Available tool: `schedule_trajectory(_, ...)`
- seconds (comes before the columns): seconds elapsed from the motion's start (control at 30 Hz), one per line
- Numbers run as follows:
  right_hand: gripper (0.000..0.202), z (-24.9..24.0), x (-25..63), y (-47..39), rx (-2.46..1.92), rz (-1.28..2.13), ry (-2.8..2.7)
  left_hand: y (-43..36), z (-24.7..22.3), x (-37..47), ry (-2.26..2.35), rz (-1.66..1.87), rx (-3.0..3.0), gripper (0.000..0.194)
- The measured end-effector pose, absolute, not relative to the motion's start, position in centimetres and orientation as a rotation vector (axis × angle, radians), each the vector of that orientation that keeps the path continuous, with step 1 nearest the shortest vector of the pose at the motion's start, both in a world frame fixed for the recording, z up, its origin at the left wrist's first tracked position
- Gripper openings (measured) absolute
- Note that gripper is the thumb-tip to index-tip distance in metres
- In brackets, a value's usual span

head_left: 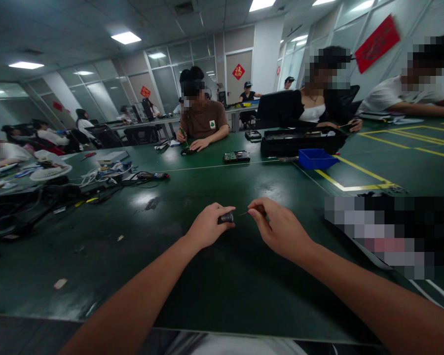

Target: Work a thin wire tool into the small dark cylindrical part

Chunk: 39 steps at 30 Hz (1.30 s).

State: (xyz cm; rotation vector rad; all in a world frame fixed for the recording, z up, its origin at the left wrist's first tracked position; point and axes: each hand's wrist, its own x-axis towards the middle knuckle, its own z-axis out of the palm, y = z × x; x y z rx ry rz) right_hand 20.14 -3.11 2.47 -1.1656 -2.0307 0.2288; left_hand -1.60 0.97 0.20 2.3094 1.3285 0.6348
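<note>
Near the middle of the green table (pixel 192 197), my left hand (pixel 209 224) grips a small dark cylindrical object (pixel 226 217) between thumb and fingers. To its right, my right hand (pixel 272 222) pinches a thin metal tool (pixel 244 213), its tip pointing left at the dark object. A short gap shows between the tip and the object. The handle of the tool is mostly covered by my fingers. Both hands are just above the tabletop.
A blue tray (pixel 317 159) and a long black casing (pixel 303 143) stand beyond my right hand. A hard drive (pixel 237 156) lies ahead. Tangled cables (pixel 111 177) cover the left side. Across the table a person (pixel 203 118) works on a small dark part.
</note>
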Motion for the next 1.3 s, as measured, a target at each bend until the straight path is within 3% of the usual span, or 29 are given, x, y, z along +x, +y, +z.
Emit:
schedule_trajectory(0.73,0.013,2.4,20.3,-2.9,-1.205,0.238,-2.047,1.2,-0.1,-2.1,1.319,0.640,2.314,0.046)
schedule_trajectory(1.3,0.016,3.2,20.5,-3.2,-1.238,0.191,-1.955,1.1,1.1,-1.9,1.435,0.708,2.180,0.027)
